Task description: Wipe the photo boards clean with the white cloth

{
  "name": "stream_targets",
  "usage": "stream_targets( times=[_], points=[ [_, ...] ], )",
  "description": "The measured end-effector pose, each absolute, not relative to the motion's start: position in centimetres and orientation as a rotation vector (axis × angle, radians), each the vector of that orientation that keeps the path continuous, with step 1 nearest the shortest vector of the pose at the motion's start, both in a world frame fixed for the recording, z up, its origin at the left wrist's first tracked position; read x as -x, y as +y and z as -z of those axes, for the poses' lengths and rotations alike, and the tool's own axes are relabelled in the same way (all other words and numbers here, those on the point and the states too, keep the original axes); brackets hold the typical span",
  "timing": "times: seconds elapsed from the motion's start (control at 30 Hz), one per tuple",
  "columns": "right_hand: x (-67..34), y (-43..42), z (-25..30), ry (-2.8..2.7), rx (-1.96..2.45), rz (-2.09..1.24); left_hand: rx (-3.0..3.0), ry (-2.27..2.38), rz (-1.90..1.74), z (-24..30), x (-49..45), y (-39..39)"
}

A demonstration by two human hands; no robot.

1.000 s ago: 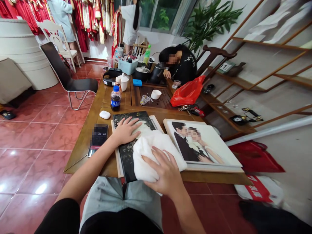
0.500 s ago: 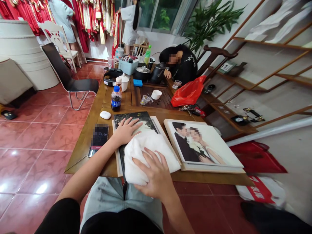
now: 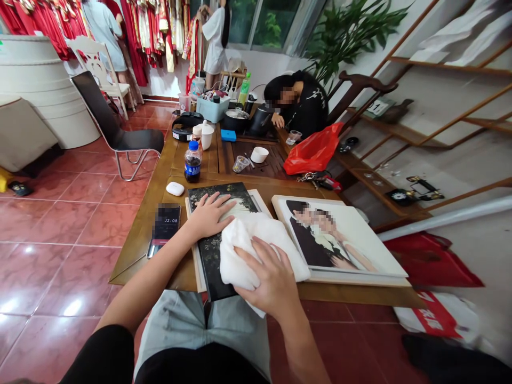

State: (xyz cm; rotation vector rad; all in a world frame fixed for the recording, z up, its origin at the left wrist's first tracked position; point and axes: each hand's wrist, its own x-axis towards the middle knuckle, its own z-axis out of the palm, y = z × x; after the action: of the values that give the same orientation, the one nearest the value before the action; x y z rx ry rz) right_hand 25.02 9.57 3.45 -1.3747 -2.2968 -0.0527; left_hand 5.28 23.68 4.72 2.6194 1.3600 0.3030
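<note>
My left hand (image 3: 208, 216) lies flat with spread fingers on a dark photo panel (image 3: 212, 266) near the table's front edge. Curled over a bunched white cloth (image 3: 236, 250), my right hand (image 3: 274, 277) presses it on the panel's right part. The cloth covers much of the picture and hangs past its right side. Beneath the panel, a pale board or frame edge shows. To the right lies a white-edged wedding photo (image 3: 360, 229) of a couple, face up.
Left of the panel are a phone (image 3: 166, 226) and a white earbud case (image 3: 175, 189). Behind stand a cola bottle (image 3: 192, 162), a white bowl (image 3: 259, 154) and a red plastic bag (image 3: 314, 152). A person (image 3: 308, 104) leans on the far side; two others stand by hanging clothes.
My right hand has slid the cloth to the right, baring more of the panel's dark lower left. My left hand stays on the panel. The view has shifted slightly.
</note>
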Motion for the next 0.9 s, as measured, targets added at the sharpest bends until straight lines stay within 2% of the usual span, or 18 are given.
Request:
stream_targets(
  times=[0.23,0.63,0.9],
  points=[
    [-25.7,9.9,-3.8,-2.27,1.469,0.075,-2.621,1.356,-0.299,-4.8,-5.4,23.6],
    [-22.3,9.8,-4.2,-2.421,1.217,-0.12,-2.657,1.364,-0.103,-4.9,-5.2,24.2],
    [-24.1,9.9,-3.8,-2.27,1.461,-0.002,-2.638,1.348,-0.25,-4.9,-5.2,23.9]
  ],
)
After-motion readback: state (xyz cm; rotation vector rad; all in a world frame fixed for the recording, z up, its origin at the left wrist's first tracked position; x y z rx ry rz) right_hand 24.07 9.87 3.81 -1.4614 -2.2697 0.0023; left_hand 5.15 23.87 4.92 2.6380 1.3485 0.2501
